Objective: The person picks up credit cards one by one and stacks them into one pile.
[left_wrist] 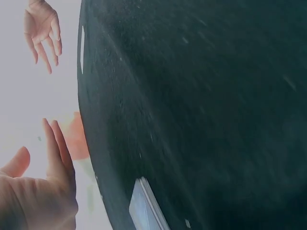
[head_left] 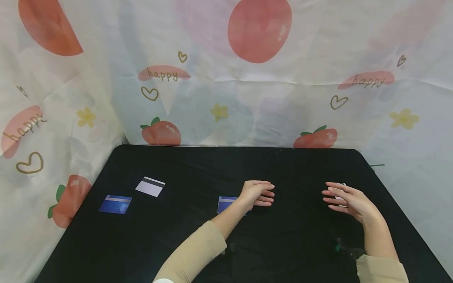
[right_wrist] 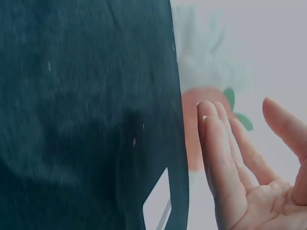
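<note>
Well left of the left hand (head_left: 255, 193), a blue card (head_left: 115, 204) and white card (head_left: 150, 187) lie on the tabletop (head_left: 170, 236). A second blue card (head_left: 225, 204) lies half hidden behind that hand's wrist; its fingers extend loosely. The right hand (head_left: 349, 200), fingers straight, thumb apart, mostly hides a striped card (right_wrist: 158, 199).

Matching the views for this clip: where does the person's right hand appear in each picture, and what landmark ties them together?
Head: right hand right of centre, in the lower half.
Left wrist: right hand in the upper left corner, above the left hand.
Right wrist: right hand at lower right, large and close.
Shared landmark: the edge of the black table against the patterned cloth.
</note>
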A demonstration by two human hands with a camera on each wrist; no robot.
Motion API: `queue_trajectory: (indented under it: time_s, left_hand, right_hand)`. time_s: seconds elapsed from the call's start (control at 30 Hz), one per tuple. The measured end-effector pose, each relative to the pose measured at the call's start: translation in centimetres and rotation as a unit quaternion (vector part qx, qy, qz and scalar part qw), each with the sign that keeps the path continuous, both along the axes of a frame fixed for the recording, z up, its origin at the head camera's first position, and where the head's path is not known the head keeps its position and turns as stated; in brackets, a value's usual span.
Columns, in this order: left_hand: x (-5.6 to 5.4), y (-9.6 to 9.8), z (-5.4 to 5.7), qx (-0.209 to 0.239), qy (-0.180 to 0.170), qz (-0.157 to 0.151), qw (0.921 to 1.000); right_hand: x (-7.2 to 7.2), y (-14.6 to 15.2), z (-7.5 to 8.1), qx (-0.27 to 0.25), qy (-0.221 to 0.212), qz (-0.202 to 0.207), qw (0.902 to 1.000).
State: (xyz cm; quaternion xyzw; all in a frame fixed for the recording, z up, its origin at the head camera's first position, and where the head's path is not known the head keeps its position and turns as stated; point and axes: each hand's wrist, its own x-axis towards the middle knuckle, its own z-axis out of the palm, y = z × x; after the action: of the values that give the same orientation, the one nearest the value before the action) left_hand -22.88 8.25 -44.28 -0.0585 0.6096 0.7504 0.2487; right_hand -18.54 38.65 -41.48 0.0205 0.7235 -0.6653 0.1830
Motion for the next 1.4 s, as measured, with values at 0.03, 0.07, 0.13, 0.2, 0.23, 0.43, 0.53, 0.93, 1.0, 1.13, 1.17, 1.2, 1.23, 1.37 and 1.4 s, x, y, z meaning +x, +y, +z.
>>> queue_trajectory:
  time_s: [0.03, 0.07, 0.13, 0.2, 0.23, 0.43, 0.53, 0.93, 1.0, 1.13, 1.17, 1.2, 1.23, 1.37, 1.4]
  left_hand:
    - [0.0, 0.3, 0.0, 0.002, -0.002, -0.003, 1.0000]
    - [-0.1, 0.6, -0.1, 0.007, -0.005, -0.006, 0.9999]
    - [-0.1, 1.2, -0.3, 0.017, -0.013, -0.014, 0.9997]
    - [-0.2, 1.8, -0.6, 0.027, -0.027, -0.020, 0.9991]
    - [-0.3, 2.1, -0.7, 0.032, -0.034, -0.023, 0.9986]
    - [-0.5, 3.9, -1.4, 0.072, -0.060, -0.046, 0.9945]
    - [-0.4, 4.9, -1.8, 0.089, -0.068, -0.058, 0.9920]
    - [-0.3, 8.1, -3.0, 0.145, -0.092, -0.072, 0.9824]
    - [-0.3, 8.5, -3.1, 0.153, -0.091, -0.071, 0.9815]
    - [-0.2, 9.0, -3.3, 0.169, -0.089, -0.075, 0.9788]
    - [-0.2, 9.2, -3.3, 0.173, -0.090, -0.074, 0.9780]
    - [-0.1, 9.3, -3.4, 0.177, -0.092, -0.073, 0.9772]
    - [0.0, 9.5, -3.4, 0.181, -0.094, -0.072, 0.9763]
    - [0.4, 10.7, -3.6, 0.195, -0.097, -0.063, 0.9739]
    - [0.5, 11.0, -3.6, 0.196, -0.096, -0.062, 0.9740]
  right_hand:
    - [0.0, 0.4, -0.1, -0.009, -0.001, -0.004, 1.0000]
    - [0.0, 0.7, -0.2, -0.018, -0.001, -0.007, 0.9998]
    - [0.1, 1.4, -0.4, -0.029, -0.002, -0.016, 0.9994]
    - [0.1, 2.0, -0.6, -0.046, -0.004, -0.025, 0.9986]
    - [0.1, 2.3, -0.7, -0.054, -0.005, -0.029, 0.9981]
    - [0.2, 4.0, -0.9, -0.114, -0.016, -0.033, 0.9928]
    - [0.2, 4.9, -1.2, -0.127, -0.026, -0.036, 0.9909]
    - [0.3, 8.2, -2.7, -0.115, -0.032, -0.041, 0.9920]
    - [0.2, 8.6, -2.8, -0.119, -0.036, -0.046, 0.9912]
    - [0.0, 9.1, -2.9, -0.132, -0.048, -0.061, 0.9883]
    - [-0.1, 9.2, -3.0, -0.136, -0.051, -0.066, 0.9872]
    - [-0.2, 9.3, -3.0, -0.138, -0.054, -0.072, 0.9864]
    - [-0.3, 9.4, -3.1, -0.142, -0.056, -0.075, 0.9853]
    - [-0.6, 9.8, -3.3, -0.151, -0.064, -0.085, 0.9829]
    - [-0.6, 9.8, -3.3, -0.152, -0.065, -0.086, 0.9824]
